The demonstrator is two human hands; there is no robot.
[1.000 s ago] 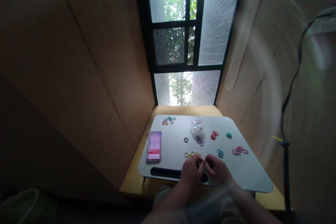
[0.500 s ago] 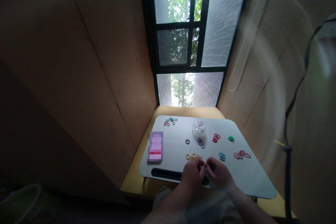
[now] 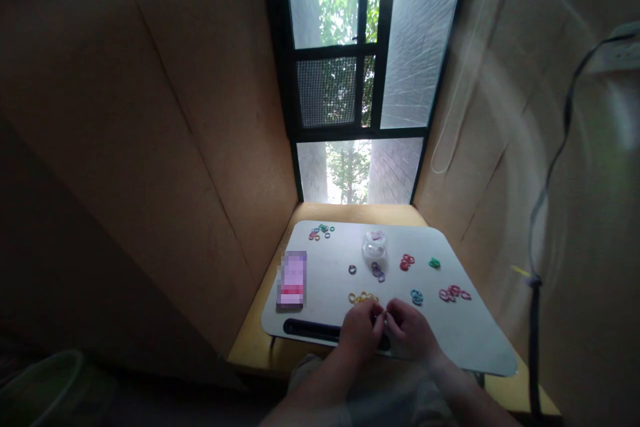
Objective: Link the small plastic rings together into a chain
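Note:
My left hand (image 3: pixel 361 331) and my right hand (image 3: pixel 412 332) meet fingertip to fingertip over the near edge of a white lap table (image 3: pixel 465 340). Both are closed in a pinch; whatever is between the fingers is too small to make out. Just beyond the left hand lie several yellow rings (image 3: pixel 364 297), small bands partly hidden by it. A cluster of blue rings (image 3: pixel 417 297) is close past the right hand. Farther off are purple rings (image 3: pixel 378 273), a lone dark ring (image 3: pixel 353 269), red rings (image 3: pixel 407 261), green rings (image 3: pixel 434 263) and pink rings (image 3: pixel 454 293).
A clear round container (image 3: pixel 375 250) stands near the table's far side. Mixed coloured rings (image 3: pixel 321 232) lie at the far left, above a blurred pink-purple rectangular object (image 3: pixel 293 280). A dark slot (image 3: pixel 313 329) runs along the near edge. A black cable (image 3: pixel 535 347) hangs at right.
The whole view has shifted slightly, so the table and hands appear a little farther left. Both hands stay pinched together at the same place, with only small finger movement.

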